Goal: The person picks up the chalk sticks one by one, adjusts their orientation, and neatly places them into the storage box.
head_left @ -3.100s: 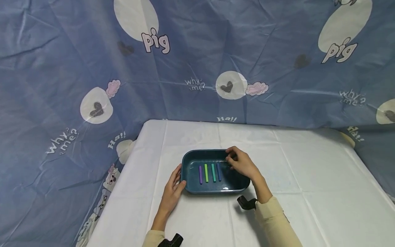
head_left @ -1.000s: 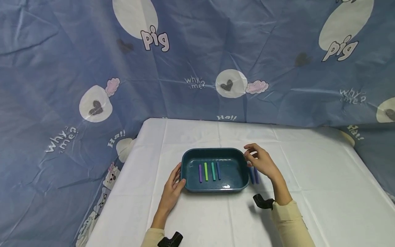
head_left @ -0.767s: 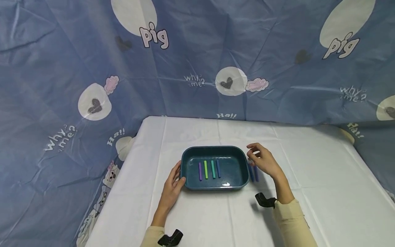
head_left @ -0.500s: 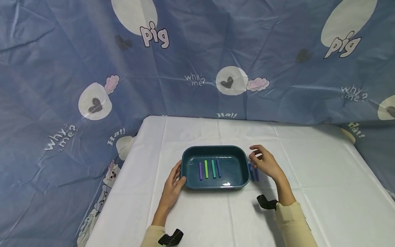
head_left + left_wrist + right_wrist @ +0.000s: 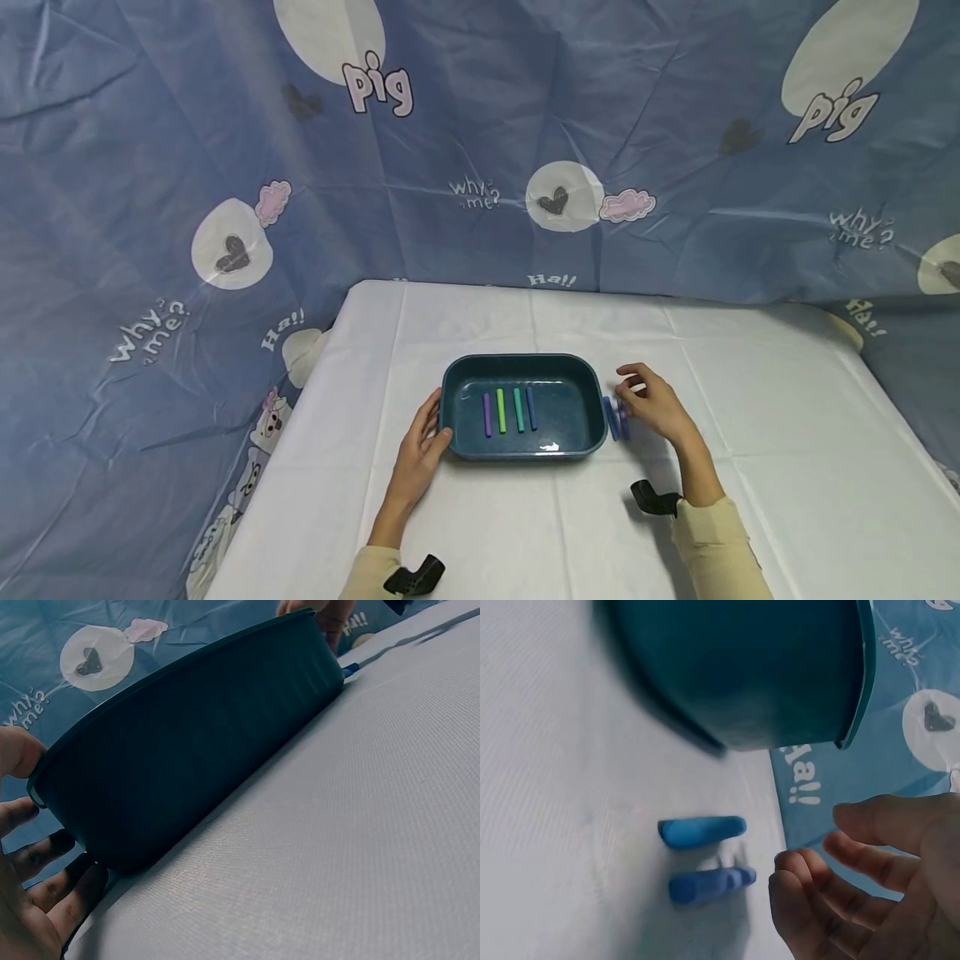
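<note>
A dark teal tray (image 5: pixel 570 417) stands on the table in the head view. Inside it lie a purple stick (image 5: pixel 487 414), a yellow-green stick (image 5: pixel 501 412), a green-teal stick (image 5: pixel 519 411) and a blue stick (image 5: pixel 532 408), all chalk-like, side by side. My left hand (image 5: pixel 415 460) grips the tray's left end, thumb at the rim (image 5: pixel 41 769) and fingers along the outer wall. Just outside the right end lie a blue stick (image 5: pixel 703 831) and a violet-blue stick (image 5: pixel 711 885). Beside them hovers my right hand (image 5: pixel 658 407), fingers loosely bent, holding nothing.
A white cloth (image 5: pixel 480 525) covers the table. Behind and at the left hangs a blue printed curtain (image 5: pixel 465 250). Black wrist mounts (image 5: pixel 416 577) sit at both wrists.
My right hand has moved from over the tray's right end out to the right and slightly nearer, bringing the two loose sticks into view. The left hand keeps its grip on the tray.
</note>
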Action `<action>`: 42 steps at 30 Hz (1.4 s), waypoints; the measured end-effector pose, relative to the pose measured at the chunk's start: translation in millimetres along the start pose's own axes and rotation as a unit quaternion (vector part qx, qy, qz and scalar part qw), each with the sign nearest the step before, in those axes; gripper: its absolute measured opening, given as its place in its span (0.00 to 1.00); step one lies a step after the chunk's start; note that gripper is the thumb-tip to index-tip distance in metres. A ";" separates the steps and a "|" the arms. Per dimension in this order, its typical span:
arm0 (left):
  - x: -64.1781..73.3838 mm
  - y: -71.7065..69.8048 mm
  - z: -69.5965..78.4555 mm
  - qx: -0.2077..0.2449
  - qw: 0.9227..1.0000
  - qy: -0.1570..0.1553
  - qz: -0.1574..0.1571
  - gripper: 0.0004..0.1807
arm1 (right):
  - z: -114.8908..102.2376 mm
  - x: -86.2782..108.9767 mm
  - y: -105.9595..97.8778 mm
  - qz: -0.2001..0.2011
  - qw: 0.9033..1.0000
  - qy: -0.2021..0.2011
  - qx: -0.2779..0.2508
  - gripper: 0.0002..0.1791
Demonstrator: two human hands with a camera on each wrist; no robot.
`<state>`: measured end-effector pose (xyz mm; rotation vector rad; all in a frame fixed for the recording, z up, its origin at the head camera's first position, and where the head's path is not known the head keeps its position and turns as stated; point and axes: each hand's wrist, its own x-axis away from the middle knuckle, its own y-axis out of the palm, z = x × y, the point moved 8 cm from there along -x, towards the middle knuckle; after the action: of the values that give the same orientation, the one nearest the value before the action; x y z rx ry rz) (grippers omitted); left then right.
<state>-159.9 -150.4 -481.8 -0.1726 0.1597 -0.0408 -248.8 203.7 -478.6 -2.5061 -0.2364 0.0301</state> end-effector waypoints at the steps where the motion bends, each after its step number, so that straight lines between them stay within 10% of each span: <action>1: 0.4 0.0 2.8 -0.004 1.000 0.000 0.000 0.33 | 1.4 0.5 -0.3 -0.001 1.000 0.001 0.001 0.21; 14: -3.5 -1.3 -29.0 0.003 1.000 0.013 0.017 0.33 | 16.7 4.5 -1.2 0.008 0.999 0.024 0.028 0.21; 35: -2.4 -0.3 -31.9 0.002 1.000 0.015 0.019 0.33 | 10.3 5.4 5.9 0.001 0.992 -0.041 0.117 0.19; 42: -1.7 0.1 -13.7 0.003 1.000 0.013 0.003 0.33 | 8.0 5.7 8.6 0.001 0.988 0.005 0.155 0.17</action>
<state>-163.9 -152.5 -494.9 -0.1663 0.1855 -0.0377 -242.3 202.5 -489.9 -2.1965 -0.2075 0.0511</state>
